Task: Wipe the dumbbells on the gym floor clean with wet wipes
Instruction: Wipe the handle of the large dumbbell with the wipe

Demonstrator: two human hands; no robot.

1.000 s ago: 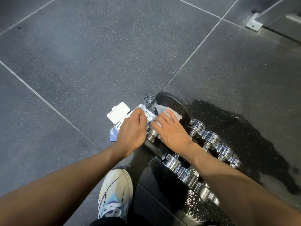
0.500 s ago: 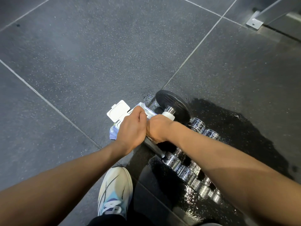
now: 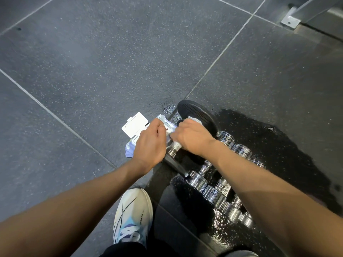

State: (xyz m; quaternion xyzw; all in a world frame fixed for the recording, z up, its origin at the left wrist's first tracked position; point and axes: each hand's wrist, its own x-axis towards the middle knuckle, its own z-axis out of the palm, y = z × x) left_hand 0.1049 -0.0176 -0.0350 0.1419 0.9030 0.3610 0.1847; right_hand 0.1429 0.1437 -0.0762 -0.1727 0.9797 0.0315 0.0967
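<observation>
A dumbbell with black round plates [image 3: 198, 114] lies on the dark floor, its chrome handle running toward me. My right hand [image 3: 193, 136] grips the handle with a white wet wipe [image 3: 176, 144] wrapped round it; wipe edges show at both ends of the fist. My left hand [image 3: 150, 143] is curled at the near end of the handle, beside the near plate [image 3: 174, 164]; what it holds is hidden. A wet-wipe pack [image 3: 135, 127] with its white lid flipped open lies just left of my left hand.
Several small chrome dumbbells [image 3: 209, 190] lie in a row on a wet patch of floor under my right forearm. My white shoe [image 3: 133, 216] stands below the hands. A metal bracket and frame [image 3: 291, 20] sit at the top right. Grey tiled floor spreads left.
My right hand went from lying flat with the wipe on the plate to closing round the handle, then slid up the handle toward the far plate. The left hand stayed put.
</observation>
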